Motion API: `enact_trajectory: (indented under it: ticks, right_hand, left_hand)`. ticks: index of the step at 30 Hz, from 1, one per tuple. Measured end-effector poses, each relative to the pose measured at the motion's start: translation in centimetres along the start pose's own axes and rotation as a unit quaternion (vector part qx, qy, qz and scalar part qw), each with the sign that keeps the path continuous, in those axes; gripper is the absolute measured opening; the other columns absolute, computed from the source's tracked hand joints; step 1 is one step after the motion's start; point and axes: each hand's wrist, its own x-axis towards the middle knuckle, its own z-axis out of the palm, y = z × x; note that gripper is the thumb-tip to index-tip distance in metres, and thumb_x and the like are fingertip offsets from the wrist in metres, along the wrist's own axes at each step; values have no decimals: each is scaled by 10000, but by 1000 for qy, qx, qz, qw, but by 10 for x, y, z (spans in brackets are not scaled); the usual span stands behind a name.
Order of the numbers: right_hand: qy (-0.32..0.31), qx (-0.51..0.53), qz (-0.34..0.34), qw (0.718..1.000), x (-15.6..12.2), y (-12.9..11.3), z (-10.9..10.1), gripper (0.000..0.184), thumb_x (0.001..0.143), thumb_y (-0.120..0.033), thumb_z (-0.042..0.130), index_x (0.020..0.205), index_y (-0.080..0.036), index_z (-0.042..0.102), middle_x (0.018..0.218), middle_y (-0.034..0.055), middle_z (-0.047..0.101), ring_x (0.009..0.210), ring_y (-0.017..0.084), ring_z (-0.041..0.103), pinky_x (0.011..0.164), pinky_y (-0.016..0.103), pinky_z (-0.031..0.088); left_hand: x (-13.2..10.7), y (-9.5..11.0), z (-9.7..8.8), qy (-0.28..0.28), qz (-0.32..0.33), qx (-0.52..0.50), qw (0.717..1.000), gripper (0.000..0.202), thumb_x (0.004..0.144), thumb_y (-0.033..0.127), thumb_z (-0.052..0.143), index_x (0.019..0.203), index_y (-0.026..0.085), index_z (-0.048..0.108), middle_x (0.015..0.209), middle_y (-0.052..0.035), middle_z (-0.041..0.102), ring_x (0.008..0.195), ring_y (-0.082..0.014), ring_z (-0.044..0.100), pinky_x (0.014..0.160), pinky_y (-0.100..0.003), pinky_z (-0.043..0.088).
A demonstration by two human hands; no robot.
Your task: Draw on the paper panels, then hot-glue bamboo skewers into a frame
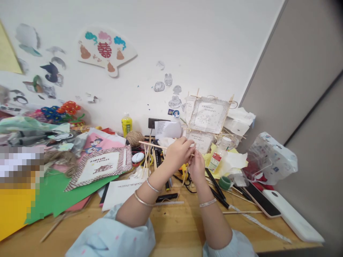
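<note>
Thin wooden sticks (152, 145) are between my two hands above the middle of the desk; one runs out to the left past my left wrist. More thin sticks slant down from its left end and below my fingers, and I cannot tell how they are joined. My left hand (177, 152) is closed on the sticks, with its fingertips pinched together at the right. Just beside it, my right hand (197, 166) pinches close to the same spot, its fingertips touching or nearly touching the left ones. What lies exactly between the fingertips is hidden.
Behind my hands stand stick-framed paper panels (210, 116) and a clear bottle (223, 144). Black markers (166, 197), a phone (262, 198) and a white power bank-like slab (293, 214) lie around. Left are a patterned framed picture (103, 166), green paper (64, 189) and a twine ball (134, 138).
</note>
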Motion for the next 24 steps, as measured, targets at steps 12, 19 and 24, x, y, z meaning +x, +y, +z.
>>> enact_trajectory:
  ticks: [12,19,24]
  right_hand:
    - [-8,-23,-8,1000,0,1,-5,464,826,-632,406,711,-213,571,559,-12,553,540,148,512,549,287,423]
    - [-25,20,19,999,1,-6,-10,581,764,-708,402,864,-191,647,820,69,686,755,208,620,675,341,484]
    - [36,5,47,998,10,-7,-21,584,760,-704,392,840,-188,654,801,66,677,695,191,615,621,308,474]
  left_hand:
    - [3,-1,-11,-64,-4,-69,996,188,885,215,441,1034,193,552,1009,-59,563,856,-170,584,744,-281,466]
    - [3,-1,-10,-64,-6,-94,994,177,886,190,416,1002,177,549,971,-65,550,847,-179,568,750,-302,467]
    - [3,-4,-8,-54,-4,-102,993,175,882,183,427,1005,185,551,967,-61,546,856,-180,562,757,-302,460]
